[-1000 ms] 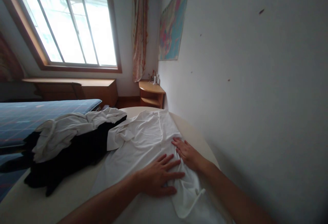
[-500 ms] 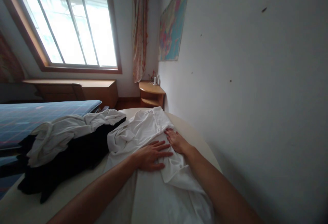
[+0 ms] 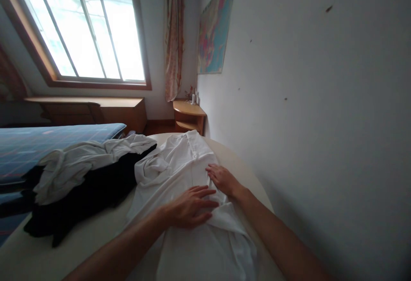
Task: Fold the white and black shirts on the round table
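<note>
A white shirt (image 3: pixel 180 165) lies spread over the pale round table (image 3: pixel 247 167), its collar end pointing away from me and its near part reaching the bottom of the view. My left hand (image 3: pixel 192 206) rests on the middle of the cloth, palm down with the fingers stretched out. Just beyond it and to the right, my right hand (image 3: pixel 221 178) lies on the shirt's right edge, fingers extended. Neither hand grips the cloth. Some creases and a folded-over part show close to both hands.
To the left, a black garment (image 3: pixel 105 186) and a crumpled white garment (image 3: pixel 73 161) lie heaped on the table. Behind them is a blue plaid mattress (image 3: pixel 64 137). A white wall (image 3: pixel 305 144) rises close on the right. A small corner shelf (image 3: pixel 189 109) stands beyond the table.
My left hand has slid slightly toward me over the shirt. The cloth by my right hand lies flatter, and its right edge has shifted. The view has tilted a little.
</note>
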A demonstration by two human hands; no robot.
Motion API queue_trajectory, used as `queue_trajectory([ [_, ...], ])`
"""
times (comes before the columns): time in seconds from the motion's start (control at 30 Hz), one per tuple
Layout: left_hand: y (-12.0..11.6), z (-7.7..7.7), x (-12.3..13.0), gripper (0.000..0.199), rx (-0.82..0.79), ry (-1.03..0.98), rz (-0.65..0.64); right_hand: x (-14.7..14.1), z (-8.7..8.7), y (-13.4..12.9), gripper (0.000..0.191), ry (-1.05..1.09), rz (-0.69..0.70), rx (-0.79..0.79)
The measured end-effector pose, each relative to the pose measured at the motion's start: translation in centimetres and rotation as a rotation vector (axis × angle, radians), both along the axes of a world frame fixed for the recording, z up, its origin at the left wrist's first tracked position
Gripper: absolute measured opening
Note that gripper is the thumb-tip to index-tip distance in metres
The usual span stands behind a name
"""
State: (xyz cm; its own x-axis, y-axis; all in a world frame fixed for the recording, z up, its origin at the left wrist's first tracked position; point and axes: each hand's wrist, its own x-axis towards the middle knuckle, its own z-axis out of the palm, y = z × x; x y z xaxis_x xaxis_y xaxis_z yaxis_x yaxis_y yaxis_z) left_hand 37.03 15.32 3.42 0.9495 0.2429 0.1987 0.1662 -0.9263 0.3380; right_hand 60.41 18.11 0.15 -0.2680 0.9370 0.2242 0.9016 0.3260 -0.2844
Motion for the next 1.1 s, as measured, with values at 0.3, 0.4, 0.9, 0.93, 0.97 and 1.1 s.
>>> queue_trajectory([
  [0.3,-5.8,-1.6,1.1,0.018,-0.144,-0.162,-0.001,1.0,3.7,-10.8,0.051,0.224,0.176,-0.188],
  [0.4,-6.1,-1.7,1.0,0.012,-0.186,-0.213,0.009,1.1,4.5,-14.2,0.041,0.296,0.204,-0.249],
  [0.9,-6.1,-1.4,0.2,0.009,-0.114,-0.336,-0.134,0.2,8.5,-21.5,0.011,0.354,-0.001,-0.536],
  [0.93,-6.2,-1.3,0.3,0.009,-0.090,-0.333,-0.174,0.4,8.8,-21.8,0.010,0.306,-0.019,-0.544],
  [0.97,-6.3,-1.2,0.4,0.008,-0.062,-0.323,-0.204,0.6,9.0,-22.1,0.012,0.253,-0.033,-0.562],
  [1.1,-6.8,-1.3,0.6,0.010,0.074,-0.200,-0.269,1.0,9.1,-22.9,0.019,0.111,-0.018,-0.666],
])
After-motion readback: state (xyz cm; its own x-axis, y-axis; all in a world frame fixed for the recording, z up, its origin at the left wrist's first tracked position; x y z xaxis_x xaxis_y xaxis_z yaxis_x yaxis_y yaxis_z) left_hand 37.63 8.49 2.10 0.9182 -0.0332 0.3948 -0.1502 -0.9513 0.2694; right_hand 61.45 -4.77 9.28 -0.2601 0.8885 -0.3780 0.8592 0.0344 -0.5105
